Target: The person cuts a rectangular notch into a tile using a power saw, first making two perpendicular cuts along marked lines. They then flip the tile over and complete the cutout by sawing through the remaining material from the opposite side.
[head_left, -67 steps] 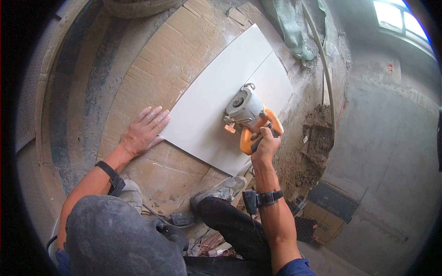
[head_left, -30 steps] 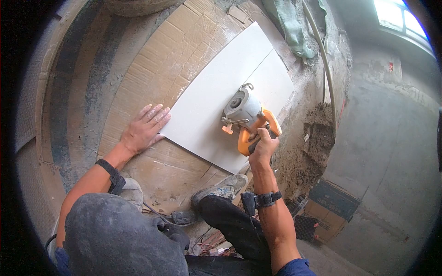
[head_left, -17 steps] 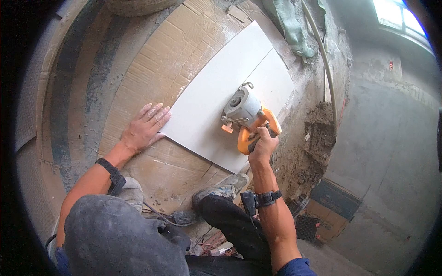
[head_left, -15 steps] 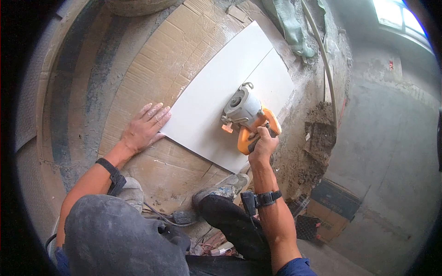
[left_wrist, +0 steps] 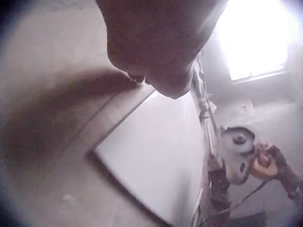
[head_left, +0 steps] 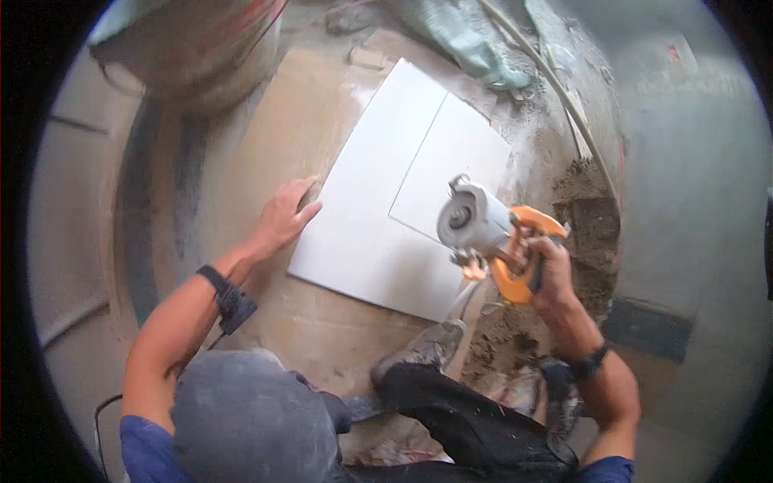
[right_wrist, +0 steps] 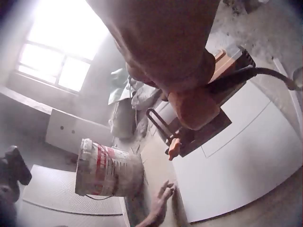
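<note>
My right hand [head_left: 555, 270] grips the orange handle of a tile cutter [head_left: 475, 221] with a grey motor housing, raised over the right side of a white tile [head_left: 346, 237]. Two thin lines meet at a corner on the tile's face. In the right wrist view the cutter's base plate [right_wrist: 208, 132] overlaps the tile, and a cable runs from its handle. My left hand [head_left: 286, 216] is at the tile's left edge, thumb towards the tile; its fingers show beside that edge in the right wrist view. The cutter's blade is hidden.
Flattened cardboard [head_left: 282, 105] lies under the tile. A bucket [right_wrist: 109, 170] stands beyond the left hand. Rubble and sand [head_left: 507, 338] lie at the right, with a hose [head_left: 555, 80] and green sheeting [head_left: 459, 48] at the back. A shoe [head_left: 423, 350] is close to the tile's near edge.
The cutter has come up off the tile and moved right, uncovering the corner of the lines. My left hand has shifted along the tile's edge, and the head view has swung, bringing more of the bucket in.
</note>
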`<state>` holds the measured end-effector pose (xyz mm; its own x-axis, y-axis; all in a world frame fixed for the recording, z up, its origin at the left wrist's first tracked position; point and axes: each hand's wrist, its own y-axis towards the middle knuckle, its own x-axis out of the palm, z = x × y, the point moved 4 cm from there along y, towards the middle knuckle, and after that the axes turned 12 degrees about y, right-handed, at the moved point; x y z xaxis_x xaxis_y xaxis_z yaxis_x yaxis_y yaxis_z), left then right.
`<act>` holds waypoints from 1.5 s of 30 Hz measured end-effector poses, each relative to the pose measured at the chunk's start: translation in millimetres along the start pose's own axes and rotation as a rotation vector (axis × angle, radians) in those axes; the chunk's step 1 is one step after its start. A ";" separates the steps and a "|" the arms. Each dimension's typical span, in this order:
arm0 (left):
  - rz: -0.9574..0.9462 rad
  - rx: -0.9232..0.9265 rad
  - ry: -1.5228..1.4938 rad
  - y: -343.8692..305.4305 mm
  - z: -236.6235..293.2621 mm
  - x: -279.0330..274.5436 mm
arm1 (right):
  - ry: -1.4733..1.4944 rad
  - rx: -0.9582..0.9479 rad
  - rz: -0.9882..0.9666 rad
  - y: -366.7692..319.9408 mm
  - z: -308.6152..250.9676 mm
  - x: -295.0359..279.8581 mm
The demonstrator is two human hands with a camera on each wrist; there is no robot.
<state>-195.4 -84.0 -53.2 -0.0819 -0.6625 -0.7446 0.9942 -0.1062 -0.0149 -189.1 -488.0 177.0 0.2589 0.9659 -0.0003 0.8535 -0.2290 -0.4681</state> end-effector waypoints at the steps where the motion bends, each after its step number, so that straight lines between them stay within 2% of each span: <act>1: -0.064 -0.078 -0.047 35.9 0.5 -4.0 | -0.005 0.016 -0.047 -9.9 -10.5 -17.3; 4: -0.161 -0.266 -0.130 123.3 20.3 -22.4 | -0.003 -0.010 -0.091 -33.2 -26.2 -68.1; 5: -0.143 -0.241 -0.072 135.7 34.7 -26.3 | 0.036 -0.061 -0.122 -36.8 -11.0 -96.2; 7: -0.276 -0.275 0.014 169.4 56.3 -37.0 | 0.143 -0.118 -0.083 -44.2 -3.6 -119.5; 10: -0.355 -0.244 0.227 224.1 60.3 -27.0 | 0.327 -0.115 -0.108 -47.4 13.0 -152.7; 11: -0.349 -0.243 0.254 230.9 59.9 -19.4 | 0.353 -0.117 -0.116 -47.3 22.5 -160.0; 12: -0.296 -0.320 0.153 229.4 51.8 -5.0 | 0.444 -0.163 -0.095 -44.3 51.0 -173.7; 13: -0.293 -0.410 0.040 232.6 55.1 -0.6 | 0.522 -0.165 -0.039 -43.3 53.6 -176.9; 15: -0.282 -0.455 0.082 236.5 59.9 1.3 | 0.567 -0.149 -0.032 -36.0 64.6 -180.2; 17: -0.199 -0.534 -0.246 228.2 61.8 7.3 | 0.606 -0.139 0.000 -34.3 75.3 -184.8; 18: -0.214 -0.543 -0.236 227.5 64.3 9.0 | 0.612 -0.123 0.011 -33.6 79.7 -188.1; 19: -0.174 -0.581 -0.288 214.0 69.7 12.0 | 0.635 -0.123 -0.044 -26.3 108.3 -205.0; 21: -0.191 -0.644 -0.351 216.5 74.8 9.7 | 0.636 -0.088 -0.052 -25.5 102.6 -203.1; 23: -0.024 -0.662 -0.283 211.6 81.6 6.8 | 0.614 -0.062 -0.009 -26.5 103.7 -202.4; 25: 0.010 -0.668 -0.348 217.8 76.7 8.9 | 0.604 -0.055 -0.005 -24.2 111.6 -209.6; 26: 0.086 -0.654 -0.416 214.7 75.6 7.7 | 0.603 -0.075 -0.036 -20.0 126.5 -219.6; 27: 0.074 -0.662 -0.410 222.6 70.8 9.8 | 0.604 -0.064 -0.026 -22.5 123.6 -216.7; 29: 0.230 -0.571 -0.280 227.5 73.6 5.4 | 0.599 -0.086 -0.006 -24.8 116.5 -213.9; 30: 0.222 -0.583 -0.268 221.3 68.0 6.1 | 0.597 -0.094 -0.002 -23.6 118.5 -214.8; 32: 0.181 -0.504 -0.464 207.4 110.1 -7.1 | 0.613 -0.100 -0.012 -27.3 112.8 -211.1; 33: 0.188 -0.502 -0.454 200.4 113.4 -11.6 | 0.623 -0.115 -0.035 -28.0 116.9 -213.4; 35: 0.215 -0.355 -0.449 201.0 126.0 -28.8 | 0.641 -0.118 -0.058 -28.1 113.3 -212.5; 36: 0.208 -0.359 -0.442 197.5 129.5 -35.3 | 0.622 -0.133 -0.074 -31.0 108.6 -211.2; 38: 0.232 -0.197 -0.471 170.1 162.7 -53.9 | 0.578 -0.147 -0.087 -36.9 103.0 -208.9; 42: 0.168 -0.218 -0.375 118.1 189.3 -96.0 | 0.574 -0.148 -0.125 -41.0 97.7 -206.4; 44: 0.049 -0.146 -0.260 103.6 193.5 -113.9 | 0.553 -0.118 -0.131 -48.4 89.9 -198.0; 45: 0.047 -0.146 -0.263 93.9 199.3 -120.9 | 0.542 -0.120 -0.145 -49.7 83.8 -193.3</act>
<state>-105.9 -161.6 168.4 -0.0318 -0.8352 -0.5490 0.9952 0.0243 -0.0946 -319.5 -653.2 126.3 0.3036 0.7955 0.5244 0.9347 -0.1418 -0.3261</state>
